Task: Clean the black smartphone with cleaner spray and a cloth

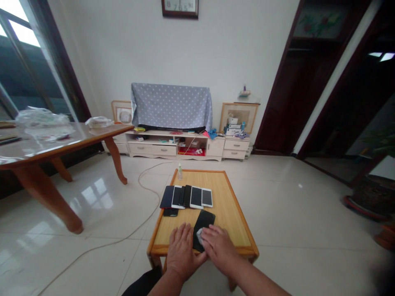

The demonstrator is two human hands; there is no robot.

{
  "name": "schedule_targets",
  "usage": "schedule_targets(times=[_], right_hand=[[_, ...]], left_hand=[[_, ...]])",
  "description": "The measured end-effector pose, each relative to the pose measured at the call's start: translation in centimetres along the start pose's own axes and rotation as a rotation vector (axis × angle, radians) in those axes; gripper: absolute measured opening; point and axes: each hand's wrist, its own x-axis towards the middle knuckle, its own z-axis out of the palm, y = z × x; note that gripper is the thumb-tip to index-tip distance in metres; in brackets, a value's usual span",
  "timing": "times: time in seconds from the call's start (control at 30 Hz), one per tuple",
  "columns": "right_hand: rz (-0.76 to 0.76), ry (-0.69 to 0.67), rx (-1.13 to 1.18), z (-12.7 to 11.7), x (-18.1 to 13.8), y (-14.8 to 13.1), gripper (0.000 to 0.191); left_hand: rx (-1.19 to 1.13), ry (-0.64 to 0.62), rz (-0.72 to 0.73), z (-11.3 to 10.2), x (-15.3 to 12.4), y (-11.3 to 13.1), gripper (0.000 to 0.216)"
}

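Observation:
A dark smartphone [206, 218] lies face up near the front edge of the small wooden table [228, 205]. My left hand [182, 251] rests flat beside it on the left, fingers stretched out, its thumb at the phone's near end. Under the fingers of my right hand [219, 248] is a crumpled white tissue or cloth [199, 235], pressed on the phone's surface. Beyond the hands lies a row of devices, among them a dark blue one [167, 197], a white-framed phone [196, 197] and a smaller white one [207, 197]. A small black phone [170, 212] sits just in front of the row.
A clear spray bottle [180, 172] stands at the table's far left corner. Along the floor to the left runs a cable [140, 222]. A larger wooden table [101, 133] with plastic bags is at left; a white TV cabinet [152, 149] lines the wall.

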Motion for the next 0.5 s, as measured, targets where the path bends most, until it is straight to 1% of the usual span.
schedule_targets(times=[0.07,0.1,0.2,0.3,0.37,0.5], right_hand=[[-0.048,-0.061,0.005,0.0,-0.8,-0.9,0.04],[-0.051,-0.069,-0.004,0.0,-1.0,-1.1,0.04],[0.019,-0.01,-0.068,-0.2,-0.5,-0.5,0.041],[0.126,0.059,-0.127,-0.1,0.6,1.1,0.041],[0.174,0.085,-0.144,0.2,1.2,2.0,0.04],[0.191,0.113,-0.155,0.7,1.3,2.3,0.04]], left_hand=[[-0.008,0.005,-0.003,0.3,0.0,-0.1,0.076],[-0.011,0.01,0.0,0.4,0.0,-0.1,0.074],[-0.022,0.04,0.01,-0.3,0.2,0.4,0.073],[-0.02,0.05,0.0,-1.6,0.5,1.3,0.071],[-0.008,0.041,-0.022,-2.3,0.7,1.8,0.066],[0.01,0.038,-0.072,-2.5,0.9,2.2,0.062]])
